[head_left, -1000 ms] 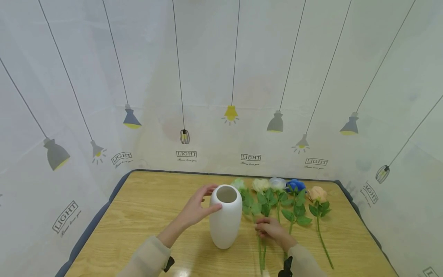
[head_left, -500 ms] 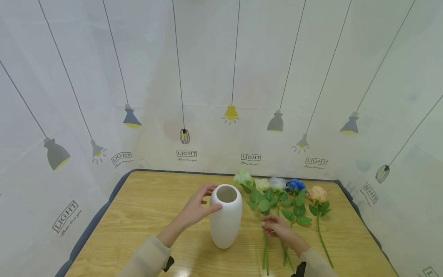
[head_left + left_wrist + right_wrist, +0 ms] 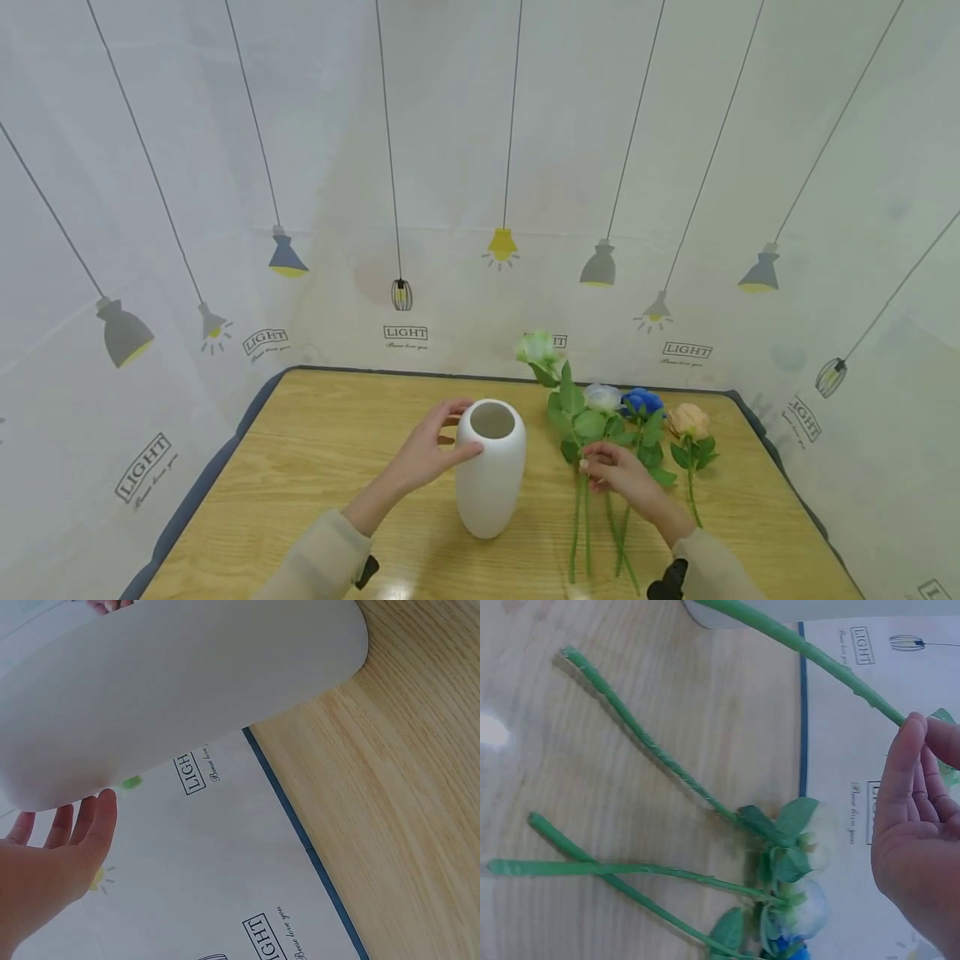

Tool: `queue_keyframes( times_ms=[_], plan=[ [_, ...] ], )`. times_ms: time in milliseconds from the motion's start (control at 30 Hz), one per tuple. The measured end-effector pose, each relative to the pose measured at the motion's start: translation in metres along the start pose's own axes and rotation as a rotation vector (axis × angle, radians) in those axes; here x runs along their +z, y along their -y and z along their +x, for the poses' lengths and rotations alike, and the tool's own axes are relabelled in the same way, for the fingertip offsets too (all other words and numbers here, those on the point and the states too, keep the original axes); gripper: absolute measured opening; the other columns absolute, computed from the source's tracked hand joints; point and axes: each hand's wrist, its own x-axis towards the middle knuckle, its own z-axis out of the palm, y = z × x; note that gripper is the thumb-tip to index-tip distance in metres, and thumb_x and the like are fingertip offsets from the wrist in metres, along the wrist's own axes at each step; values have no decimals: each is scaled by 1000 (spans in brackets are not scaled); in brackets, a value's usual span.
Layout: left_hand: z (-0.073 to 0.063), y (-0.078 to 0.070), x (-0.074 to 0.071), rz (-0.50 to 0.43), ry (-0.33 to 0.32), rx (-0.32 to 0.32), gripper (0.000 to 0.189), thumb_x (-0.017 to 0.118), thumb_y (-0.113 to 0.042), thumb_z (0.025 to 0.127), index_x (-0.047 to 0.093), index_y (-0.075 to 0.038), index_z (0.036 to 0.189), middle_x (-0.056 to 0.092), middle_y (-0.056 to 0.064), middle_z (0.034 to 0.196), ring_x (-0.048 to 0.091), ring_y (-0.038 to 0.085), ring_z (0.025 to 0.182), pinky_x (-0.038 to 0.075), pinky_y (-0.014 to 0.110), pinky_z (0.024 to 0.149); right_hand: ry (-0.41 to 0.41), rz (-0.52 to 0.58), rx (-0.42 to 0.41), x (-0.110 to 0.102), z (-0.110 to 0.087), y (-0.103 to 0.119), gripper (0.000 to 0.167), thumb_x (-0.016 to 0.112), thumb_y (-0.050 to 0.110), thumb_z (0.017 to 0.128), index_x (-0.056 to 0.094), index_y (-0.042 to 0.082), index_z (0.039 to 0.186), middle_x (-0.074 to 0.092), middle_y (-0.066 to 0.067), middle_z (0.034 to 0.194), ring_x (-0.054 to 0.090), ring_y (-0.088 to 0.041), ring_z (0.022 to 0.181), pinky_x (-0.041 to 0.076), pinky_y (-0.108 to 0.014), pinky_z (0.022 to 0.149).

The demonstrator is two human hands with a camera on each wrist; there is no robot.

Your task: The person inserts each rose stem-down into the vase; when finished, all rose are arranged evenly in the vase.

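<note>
An upright white vase [image 3: 491, 492] stands on the table. My left hand [image 3: 429, 448] holds it near the rim, thumb in front and fingers around the far left side. Thumb and fingertips of my right hand [image 3: 621, 479] pinch the green stem [image 3: 817, 658] of a pale green-white rose [image 3: 537, 352]. That rose is raised, with its bloom up and tilted left and its leaves [image 3: 573, 408] in front of the other flowers. A cream rose [image 3: 823, 832] lies on the table and is hidden behind the leaves in the head view.
A pale lilac rose [image 3: 602, 397], a blue rose [image 3: 642, 402] and a peach rose [image 3: 688, 421] lie at the back right, two of their stems crossing. The wooden table [image 3: 300, 475] is bordered by a wall sheet [image 3: 450, 167] printed with lamps.
My right hand has lifted the pale green-white rose off the table, moving it up and to the right. My left hand stays on the vase.
</note>
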Motion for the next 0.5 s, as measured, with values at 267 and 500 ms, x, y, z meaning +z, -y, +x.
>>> queue_keyframes(
  times_ms=[267,500],
  plan=[
    [0,-1,0,3,3,-8,55,67,-13,79,40,2,125,44,18,121,43,35,107,40,51,82,-33,-61,-113,-10,1,23,40,56,15,88,40,-12,113,54,-15,89,56,-24,69,49,-36,61],
    [0,0,0,1,5,-8,55,68,-12,79,41,2,124,44,17,122,43,34,108,41,50,82,-82,-89,-168,-13,-4,49,37,56,16,88,42,-6,115,53,-15,93,57,-25,73,49,-39,65]
  ],
)
